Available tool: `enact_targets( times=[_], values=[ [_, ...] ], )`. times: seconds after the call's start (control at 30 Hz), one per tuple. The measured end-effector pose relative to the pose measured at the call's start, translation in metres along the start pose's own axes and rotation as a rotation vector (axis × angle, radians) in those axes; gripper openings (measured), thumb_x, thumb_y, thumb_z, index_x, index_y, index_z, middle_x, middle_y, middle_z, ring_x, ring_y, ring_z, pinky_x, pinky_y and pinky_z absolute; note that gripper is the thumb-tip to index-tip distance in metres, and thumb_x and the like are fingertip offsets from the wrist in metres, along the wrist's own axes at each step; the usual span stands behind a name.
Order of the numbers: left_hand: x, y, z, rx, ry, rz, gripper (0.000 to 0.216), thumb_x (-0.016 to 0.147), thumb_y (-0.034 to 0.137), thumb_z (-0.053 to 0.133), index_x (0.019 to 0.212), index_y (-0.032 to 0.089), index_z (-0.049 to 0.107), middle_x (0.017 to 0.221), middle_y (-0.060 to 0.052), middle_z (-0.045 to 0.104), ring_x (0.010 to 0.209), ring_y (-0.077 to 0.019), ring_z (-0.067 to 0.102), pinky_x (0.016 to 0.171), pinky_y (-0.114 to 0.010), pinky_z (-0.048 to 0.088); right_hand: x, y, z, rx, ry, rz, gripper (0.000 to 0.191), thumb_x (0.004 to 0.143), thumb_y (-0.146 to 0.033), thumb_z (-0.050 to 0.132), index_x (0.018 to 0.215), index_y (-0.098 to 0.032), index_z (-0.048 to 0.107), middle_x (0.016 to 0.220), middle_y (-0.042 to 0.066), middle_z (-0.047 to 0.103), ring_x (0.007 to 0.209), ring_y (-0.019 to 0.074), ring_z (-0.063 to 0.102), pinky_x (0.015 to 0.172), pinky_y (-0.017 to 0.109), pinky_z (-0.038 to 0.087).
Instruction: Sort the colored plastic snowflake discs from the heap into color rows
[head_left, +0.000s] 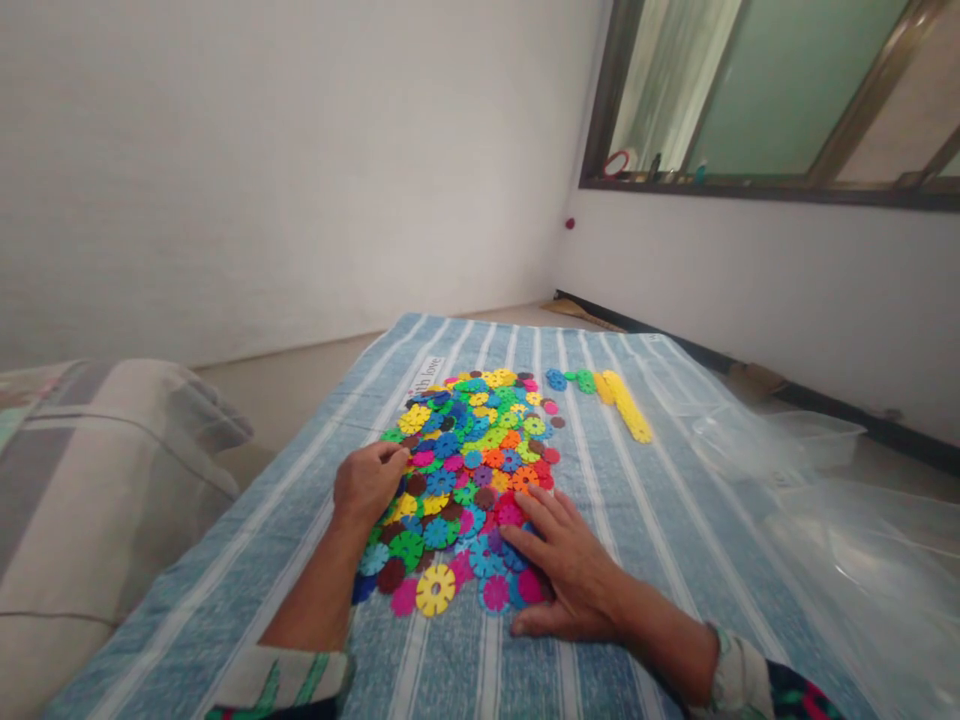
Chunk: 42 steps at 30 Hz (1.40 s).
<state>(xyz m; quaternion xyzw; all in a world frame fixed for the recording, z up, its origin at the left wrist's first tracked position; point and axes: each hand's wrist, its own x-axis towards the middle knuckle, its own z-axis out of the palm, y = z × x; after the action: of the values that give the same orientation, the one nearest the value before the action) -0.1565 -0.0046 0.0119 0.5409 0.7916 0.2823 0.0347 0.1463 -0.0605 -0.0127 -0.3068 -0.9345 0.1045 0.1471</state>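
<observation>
A wide pile of colourful notched plastic discs (pixel 442 482) lies spread on the striped blue cloth. My left hand (pixel 369 484) is at the pile's left edge, its fingers curled together and its thumb pressed to them. Whatever it may hold is hidden by the fingers. My right hand (pixel 568 565) rests over the pile's right edge with its fingers spread, touching pink and red discs. A large yellow disc (pixel 436 590) lies at the near edge of the pile, between the two hands.
Right of the pile lie joined yellow discs (pixel 630 408), a green group (pixel 585 381) and a blue group (pixel 556 379). Clear plastic containers (pixel 817 435) stand at the right edge. The striped cloth (pixel 277 510) covers the table. A cloth-covered seat (pixel 97 500) is at the left.
</observation>
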Motion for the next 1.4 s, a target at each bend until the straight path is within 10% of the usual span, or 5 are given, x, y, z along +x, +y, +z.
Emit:
enact_targets(
  times=[1.4],
  values=[
    [-0.013,0.014,0.010,-0.041,-0.069,0.264,0.025,0.077,0.035,0.048,0.075,0.020,0.068,0.084,-0.004,0.071,0.081,-0.0179,0.063,0.074,-0.026,0.044,0.028,0.003,0.020,-0.012,0.164,0.058,0.067,0.076,-0.054,0.060,0.133,-0.021,0.045,0.142,0.018,0.034,0.130,0.0339,0.032,0.101,0.055,0.029]
  ],
)
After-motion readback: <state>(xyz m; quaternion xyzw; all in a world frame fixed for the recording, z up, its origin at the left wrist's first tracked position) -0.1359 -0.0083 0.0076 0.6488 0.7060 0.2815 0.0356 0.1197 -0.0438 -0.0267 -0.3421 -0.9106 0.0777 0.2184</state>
